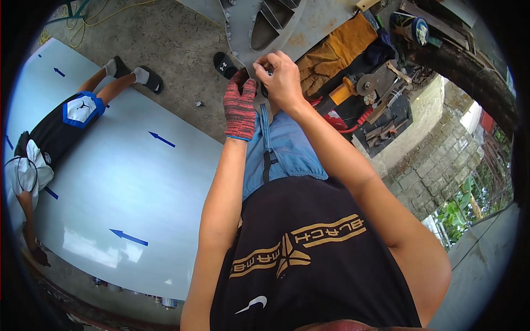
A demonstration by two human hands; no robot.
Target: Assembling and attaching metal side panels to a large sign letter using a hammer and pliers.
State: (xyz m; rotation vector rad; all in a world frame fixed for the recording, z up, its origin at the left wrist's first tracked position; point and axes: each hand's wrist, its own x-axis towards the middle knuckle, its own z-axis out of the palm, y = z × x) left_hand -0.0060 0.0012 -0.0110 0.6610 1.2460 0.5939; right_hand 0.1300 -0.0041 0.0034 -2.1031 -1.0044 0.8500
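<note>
My left hand (240, 110) wears a red and black knitted glove with a blue cuff. Its fingers are curled closed at the near, rounded end of a grey metal panel (287, 45) that has large cut-out openings. Bare, my right hand (281, 79) is beside it, thumb and fingers bent together in a pinch at the same end. What either hand grips is too small or hidden to make out. A pair of tan leather work gloves (337, 49) lies just right of my right hand.
A person (61, 129) lies across a large shiny sheet (160, 182) with blue arrows on the left. At right are an angle grinder (353, 91), assorted tools and a round tin (408, 28). A black slide sandal (224, 65) shows on the concrete floor (165, 55).
</note>
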